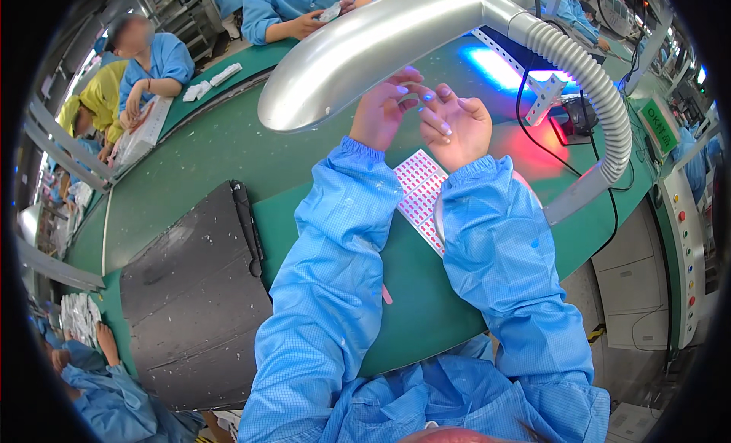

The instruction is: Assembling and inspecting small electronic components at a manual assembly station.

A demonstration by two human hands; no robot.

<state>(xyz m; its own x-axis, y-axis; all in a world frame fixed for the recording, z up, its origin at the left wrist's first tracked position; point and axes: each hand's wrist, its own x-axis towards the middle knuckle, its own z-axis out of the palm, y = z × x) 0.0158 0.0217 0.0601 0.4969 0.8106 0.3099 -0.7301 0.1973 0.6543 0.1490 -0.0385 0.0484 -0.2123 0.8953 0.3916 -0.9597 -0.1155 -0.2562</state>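
Both my hands are raised over the bench beneath a silver lamp head, their fingertips close together. My left hand [383, 112] has its fingers bent and drawn together; whatever they pinch is too small to make out. With its palm turned up, my right hand [461, 127] has loosely curled fingers that stand apart, and nothing shows in the palm. Below the hands lies a white label sheet [417, 186] with rows of small red-pink stickers, its right side partly covered by my right sleeve. A small pink strip [387, 294] rests beside my left sleeve.
The silver lamp [365, 58] and its ribbed neck [601, 85] arch over the bench. A worn black sheet or folder [190, 291] lies at left. Blue and red lights shine near a bracket [542, 100] with black cables. Co-workers sit across and at left.
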